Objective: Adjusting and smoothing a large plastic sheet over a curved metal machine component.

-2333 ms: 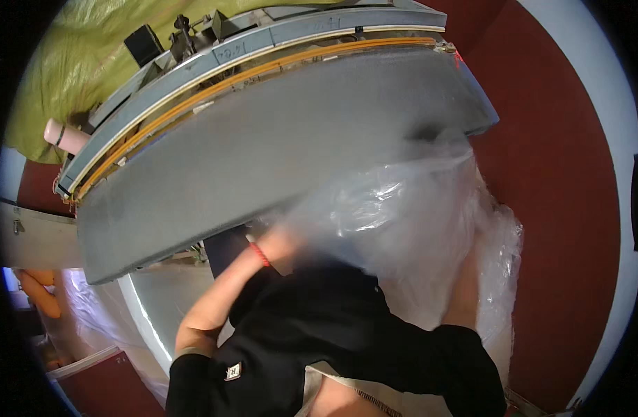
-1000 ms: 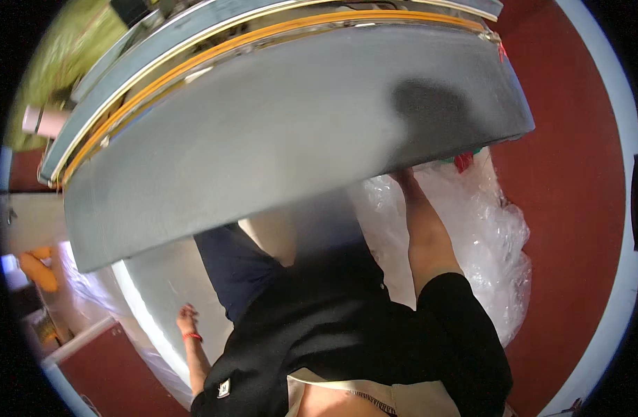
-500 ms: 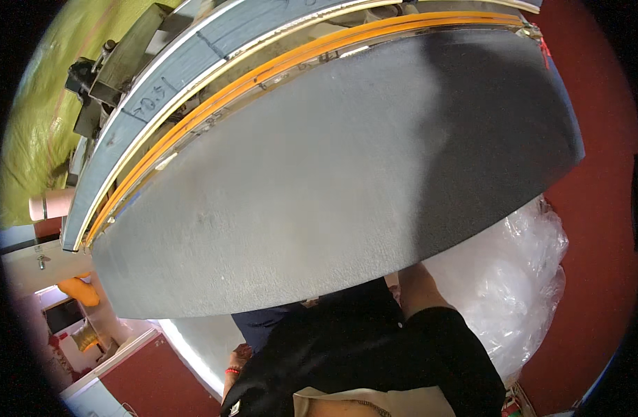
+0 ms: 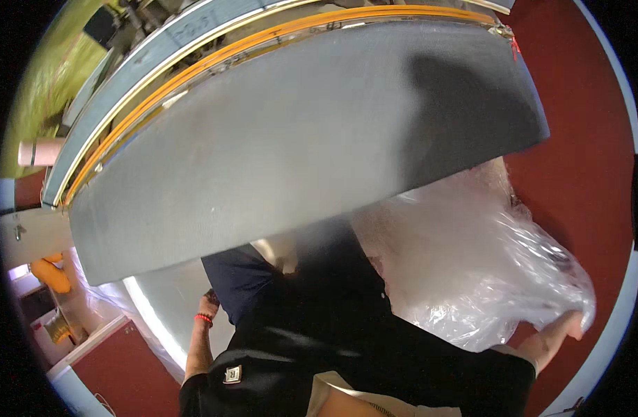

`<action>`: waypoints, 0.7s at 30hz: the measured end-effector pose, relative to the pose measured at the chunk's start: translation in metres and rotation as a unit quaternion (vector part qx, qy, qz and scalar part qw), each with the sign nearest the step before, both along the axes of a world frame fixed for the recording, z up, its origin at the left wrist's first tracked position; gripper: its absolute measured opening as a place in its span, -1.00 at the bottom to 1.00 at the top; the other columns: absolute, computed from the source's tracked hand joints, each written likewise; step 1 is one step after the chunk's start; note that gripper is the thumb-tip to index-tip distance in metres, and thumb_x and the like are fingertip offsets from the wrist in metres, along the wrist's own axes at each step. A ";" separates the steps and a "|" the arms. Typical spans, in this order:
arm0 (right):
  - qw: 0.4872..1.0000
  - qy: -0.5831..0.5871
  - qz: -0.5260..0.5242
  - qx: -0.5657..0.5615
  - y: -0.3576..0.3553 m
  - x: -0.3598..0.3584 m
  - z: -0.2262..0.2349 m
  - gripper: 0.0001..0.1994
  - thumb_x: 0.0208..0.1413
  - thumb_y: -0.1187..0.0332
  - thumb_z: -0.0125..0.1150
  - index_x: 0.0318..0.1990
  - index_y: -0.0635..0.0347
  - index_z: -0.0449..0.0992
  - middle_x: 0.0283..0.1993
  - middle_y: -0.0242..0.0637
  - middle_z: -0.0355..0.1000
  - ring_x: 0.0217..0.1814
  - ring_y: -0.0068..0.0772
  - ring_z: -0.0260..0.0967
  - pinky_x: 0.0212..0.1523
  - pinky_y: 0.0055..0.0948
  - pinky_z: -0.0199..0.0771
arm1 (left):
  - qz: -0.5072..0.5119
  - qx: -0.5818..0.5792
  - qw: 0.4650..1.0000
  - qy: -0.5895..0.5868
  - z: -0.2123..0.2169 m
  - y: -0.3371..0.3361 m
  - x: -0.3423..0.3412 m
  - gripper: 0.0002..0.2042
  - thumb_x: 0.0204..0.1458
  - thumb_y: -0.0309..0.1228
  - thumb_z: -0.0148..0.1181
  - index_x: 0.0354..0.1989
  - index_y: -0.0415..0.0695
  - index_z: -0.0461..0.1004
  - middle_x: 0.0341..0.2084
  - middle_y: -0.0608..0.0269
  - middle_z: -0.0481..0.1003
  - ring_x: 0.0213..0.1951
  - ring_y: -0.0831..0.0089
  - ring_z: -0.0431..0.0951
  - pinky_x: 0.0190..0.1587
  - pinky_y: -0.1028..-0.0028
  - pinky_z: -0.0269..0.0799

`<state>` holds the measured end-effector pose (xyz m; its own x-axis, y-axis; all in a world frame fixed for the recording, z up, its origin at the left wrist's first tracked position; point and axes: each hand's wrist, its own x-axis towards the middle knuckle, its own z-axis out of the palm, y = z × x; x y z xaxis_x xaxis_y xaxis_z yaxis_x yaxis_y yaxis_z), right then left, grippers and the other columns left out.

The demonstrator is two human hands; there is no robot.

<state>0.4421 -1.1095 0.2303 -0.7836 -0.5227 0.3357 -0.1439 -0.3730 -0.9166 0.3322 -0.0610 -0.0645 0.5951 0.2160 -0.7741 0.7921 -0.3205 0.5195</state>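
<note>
My right hand (image 4: 568, 328) is out at the lower right, its fingers closed on the edge of a clear plastic sheet (image 4: 465, 306). The crinkled sheet spreads from there toward my legs and under the table's near edge. My left hand (image 4: 209, 304), with a red bracelet at the wrist, is beside my left thigh, close to a pale panel (image 4: 183, 306). Its fingers are in shadow and too small to read. In front of me lies a wide grey padded tabletop (image 4: 263, 153), with neither hand on it.
Orange and cream strips (image 4: 214, 59) and a blue-grey rail (image 4: 145, 76) run along the tabletop's far side. A pink roll (image 4: 41, 151) sticks out at the left. Yellow-green sheeting (image 4: 37, 104) hangs behind, and the floor (image 4: 576, 139) is dark red.
My right arm has swung out to the right, and the plastic sheet is now stretched out with it. My view has shifted, so the tabletop sits higher. The left hand stays beside my thigh.
</note>
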 end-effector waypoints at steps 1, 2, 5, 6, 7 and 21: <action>0.996 0.081 -0.040 0.009 0.043 0.030 0.039 -0.73 -0.03 0.30 -0.06 -0.32 0.39 0.38 -0.28 0.04 0.37 -0.30 -0.03 0.36 -0.31 -0.08 0.36 | 0.015 0.005 1.000 0.014 -0.009 0.004 -0.002 -0.65 -0.06 -0.68 -0.29 -0.07 -0.32 0.26 -0.07 0.10 0.34 -0.06 0.32 0.34 0.04 0.45 0.21; 0.984 0.164 -0.074 0.014 0.092 0.060 0.065 -0.69 0.00 0.24 -0.11 -0.31 0.37 0.38 -0.25 0.02 0.38 -0.33 -0.02 0.38 -0.36 -0.03 0.36 | 0.036 0.007 0.999 0.032 -0.015 0.007 -0.011 -0.66 -0.05 -0.65 -0.25 -0.05 -0.33 0.25 -0.07 0.12 0.35 -0.08 0.34 0.37 0.02 0.47 0.22; 0.699 0.648 -0.194 -0.233 -0.025 0.001 0.030 -0.69 -0.07 0.17 0.01 -0.30 0.27 0.41 -0.35 -0.08 0.38 -0.40 -0.12 0.36 -0.40 -0.15 0.37 | -0.093 0.157 0.983 0.022 -0.009 0.000 -0.009 -0.68 -0.06 -0.53 -0.11 -0.08 -0.25 0.31 -0.17 0.10 0.42 -0.17 0.30 0.44 -0.09 0.45 0.31; 0.588 0.740 -0.217 -0.245 -0.023 0.013 -0.005 -0.67 -0.07 0.15 0.02 -0.28 0.24 0.41 -0.37 -0.11 0.38 -0.41 -0.15 0.35 -0.40 -0.19 0.36 | -0.123 0.218 0.967 -0.041 -0.007 0.006 -0.011 -0.72 -0.10 -0.39 0.03 -0.17 -0.17 0.40 -0.29 0.05 0.46 -0.26 0.22 0.48 -0.21 0.39 0.37; 0.568 0.769 -0.180 -0.229 -0.004 0.022 -0.055 -0.60 -0.06 0.08 0.01 -0.20 0.25 0.39 -0.35 -0.14 0.37 -0.40 -0.18 0.34 -0.37 -0.25 0.36 | -0.086 0.253 0.962 -0.061 -0.001 0.009 -0.006 -0.75 -0.11 -0.32 0.05 -0.24 -0.11 0.45 -0.38 0.02 0.47 -0.31 0.13 0.47 -0.25 0.34 0.37; 0.023 0.662 0.746 -0.076 0.543 0.224 -0.251 -0.69 -0.17 0.36 0.19 -0.20 0.24 0.41 -0.37 -0.11 0.41 -0.29 -0.14 0.37 -0.24 -0.32 0.33 | 0.170 0.563 0.804 -0.084 0.063 0.195 -0.060 -0.78 -0.14 -0.56 -0.11 -0.27 -0.23 0.34 -0.16 -0.09 0.33 -0.08 0.06 0.30 -0.04 0.26 0.23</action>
